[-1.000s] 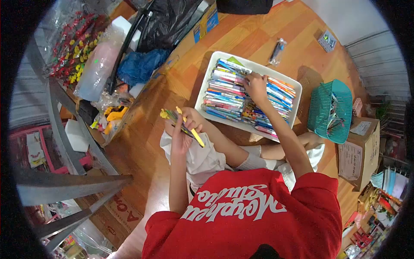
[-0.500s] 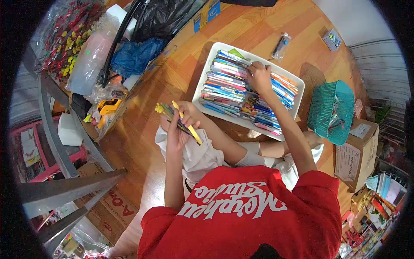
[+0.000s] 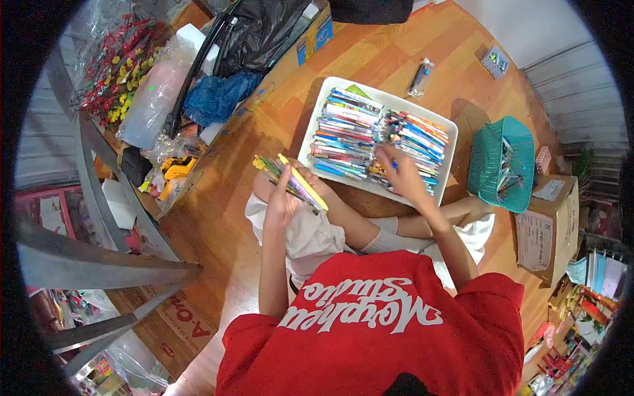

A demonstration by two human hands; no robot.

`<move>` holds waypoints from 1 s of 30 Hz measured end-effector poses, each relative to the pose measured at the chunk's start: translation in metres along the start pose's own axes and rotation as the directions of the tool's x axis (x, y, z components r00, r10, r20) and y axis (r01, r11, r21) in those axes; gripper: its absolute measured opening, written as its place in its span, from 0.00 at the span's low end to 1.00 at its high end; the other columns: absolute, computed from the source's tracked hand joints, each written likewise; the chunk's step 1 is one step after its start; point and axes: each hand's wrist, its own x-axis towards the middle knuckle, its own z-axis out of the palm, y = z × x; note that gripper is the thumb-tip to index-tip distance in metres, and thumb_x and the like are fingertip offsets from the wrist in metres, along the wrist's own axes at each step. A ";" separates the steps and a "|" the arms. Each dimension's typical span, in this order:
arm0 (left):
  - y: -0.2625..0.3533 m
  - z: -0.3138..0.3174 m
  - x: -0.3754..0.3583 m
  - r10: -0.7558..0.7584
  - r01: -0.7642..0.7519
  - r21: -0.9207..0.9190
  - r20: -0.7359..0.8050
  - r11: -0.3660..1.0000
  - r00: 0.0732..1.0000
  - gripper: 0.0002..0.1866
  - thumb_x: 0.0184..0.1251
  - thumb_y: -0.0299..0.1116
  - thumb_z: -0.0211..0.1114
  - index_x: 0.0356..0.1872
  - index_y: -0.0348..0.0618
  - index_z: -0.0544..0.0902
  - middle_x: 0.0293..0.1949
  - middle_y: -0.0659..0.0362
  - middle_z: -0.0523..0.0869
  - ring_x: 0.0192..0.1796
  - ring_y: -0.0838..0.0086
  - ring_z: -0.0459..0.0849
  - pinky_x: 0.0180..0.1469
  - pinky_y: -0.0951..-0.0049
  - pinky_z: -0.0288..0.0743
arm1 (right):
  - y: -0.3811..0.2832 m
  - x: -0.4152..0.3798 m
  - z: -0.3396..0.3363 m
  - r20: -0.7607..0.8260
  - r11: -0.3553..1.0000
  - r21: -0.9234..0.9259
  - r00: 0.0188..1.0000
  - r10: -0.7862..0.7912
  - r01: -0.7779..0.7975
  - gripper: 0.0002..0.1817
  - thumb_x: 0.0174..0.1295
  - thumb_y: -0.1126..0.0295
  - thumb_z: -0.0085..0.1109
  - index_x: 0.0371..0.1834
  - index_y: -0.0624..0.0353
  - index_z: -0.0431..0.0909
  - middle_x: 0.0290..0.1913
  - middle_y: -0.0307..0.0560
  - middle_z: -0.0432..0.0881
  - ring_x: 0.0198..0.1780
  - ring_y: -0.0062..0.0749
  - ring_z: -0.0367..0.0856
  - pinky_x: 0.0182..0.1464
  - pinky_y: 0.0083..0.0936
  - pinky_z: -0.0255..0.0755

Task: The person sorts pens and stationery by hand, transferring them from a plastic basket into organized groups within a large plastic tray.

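Note:
My left hand (image 3: pixel 282 203) is closed around a bunch of pens (image 3: pixel 300 186), mostly yellow and green with some darker ones, held aslant above my lap. A white tray (image 3: pixel 451 158) lies on the floor before me, filled with rows of pens (image 3: pixel 343 135) in many colours. Over the tray's lower middle is my right hand (image 3: pixel 403 177), its fingers bent down at the gap between two rows. Whatever it grips, if anything, is hidden by the fingers. A green piece (image 3: pixel 357 91) shows at the tray's far left corner.
A teal basket (image 3: pixel 485 165) with pens inside stands right of the tray, next to a cardboard box (image 3: pixel 538 231). Beyond the tray lie a small black packet (image 3: pixel 421 78) and a small patterned box (image 3: pixel 495 62). Metal legs (image 3: pixel 105 270) and a box of plastic-wrapped goods (image 3: pixel 221 99) are at left.
My right hand has moved from the tray's far side down to its near middle. The left hand still holds the pens, slightly shifted to the right. The whole view has shifted a little.

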 end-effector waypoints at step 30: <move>-0.024 -0.017 -0.039 0.089 -0.068 -0.134 0.155 0.989 0.984 0.11 0.72 0.41 0.52 0.46 0.46 0.69 0.26 0.63 0.68 0.31 0.78 0.69 0.41 0.70 0.71 | 0.069 -0.005 0.069 -0.027 0.943 -0.323 0.995 -0.095 0.082 0.07 0.48 0.76 0.62 0.31 0.64 0.79 0.35 0.56 0.77 0.35 0.52 0.78 0.37 0.40 0.73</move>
